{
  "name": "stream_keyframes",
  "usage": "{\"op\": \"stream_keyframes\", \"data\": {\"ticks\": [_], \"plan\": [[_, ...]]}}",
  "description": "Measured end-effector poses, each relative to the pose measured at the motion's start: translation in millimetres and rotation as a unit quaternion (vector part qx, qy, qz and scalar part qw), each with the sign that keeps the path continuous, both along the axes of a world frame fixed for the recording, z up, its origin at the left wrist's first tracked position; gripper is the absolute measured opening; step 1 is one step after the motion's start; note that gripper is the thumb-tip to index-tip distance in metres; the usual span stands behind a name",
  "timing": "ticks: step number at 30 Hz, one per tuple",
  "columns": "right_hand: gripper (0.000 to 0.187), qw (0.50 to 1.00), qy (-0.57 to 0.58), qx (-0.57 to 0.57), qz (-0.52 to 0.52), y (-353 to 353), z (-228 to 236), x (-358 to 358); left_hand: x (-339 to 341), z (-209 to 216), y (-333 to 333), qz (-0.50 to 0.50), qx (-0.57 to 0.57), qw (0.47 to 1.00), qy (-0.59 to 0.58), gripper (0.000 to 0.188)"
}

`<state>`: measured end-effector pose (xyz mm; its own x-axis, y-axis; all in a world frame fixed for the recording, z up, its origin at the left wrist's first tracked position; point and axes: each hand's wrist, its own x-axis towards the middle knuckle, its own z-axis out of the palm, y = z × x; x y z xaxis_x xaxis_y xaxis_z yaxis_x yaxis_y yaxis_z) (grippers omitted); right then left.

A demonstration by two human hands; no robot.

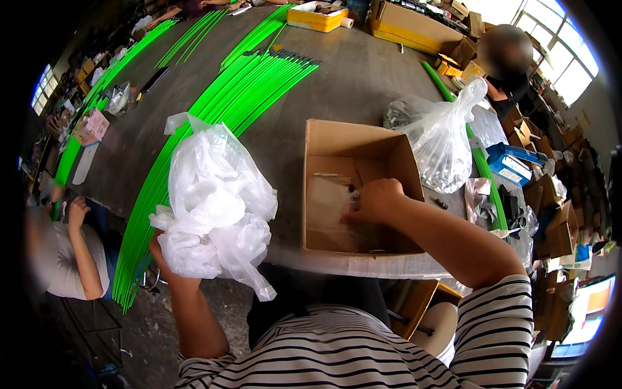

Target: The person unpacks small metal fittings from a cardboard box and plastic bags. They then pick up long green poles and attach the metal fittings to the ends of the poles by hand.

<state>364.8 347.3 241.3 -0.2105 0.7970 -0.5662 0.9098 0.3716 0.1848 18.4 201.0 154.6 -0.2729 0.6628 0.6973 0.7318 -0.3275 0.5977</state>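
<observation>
A large crumpled bundle of clear plastic bag (217, 201) is up off the table's front edge at left. My left hand (161, 254) grips it from below and behind, its fingers mostly hidden by the plastic. On the table stands an open cardboard box (363, 255), nearly bare inside except for a few small dark and pale bits. My right hand (378, 202) reaches into that box from the right. Its fingers are closed together and slightly blurred, near small dark pieces; what they hold I cannot make out.
Long bright green rods (194, 142) fan across the table behind the plastic. A tied clear bag of small parts (447, 146) sits right of the box, near a blue box (512, 162). A yellow bin (315, 20) stands far back. Other people (78, 253) are at left and far right.
</observation>
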Motion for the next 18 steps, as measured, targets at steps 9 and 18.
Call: {"op": "stream_keyframes", "data": {"ticks": [9, 18], "plan": [[0.045, 0.991, 0.081, 0.041, -0.103, 8, -10, 5, 21, 22, 8, -0.026, 0.003, 0.985, -0.171, 0.051], [0.021, 0.943, 0.220, 0.249, -0.017, 9, 50, 29, 9, 11, 5, 0.032, 0.058, 0.996, -0.051, 0.045]]}}
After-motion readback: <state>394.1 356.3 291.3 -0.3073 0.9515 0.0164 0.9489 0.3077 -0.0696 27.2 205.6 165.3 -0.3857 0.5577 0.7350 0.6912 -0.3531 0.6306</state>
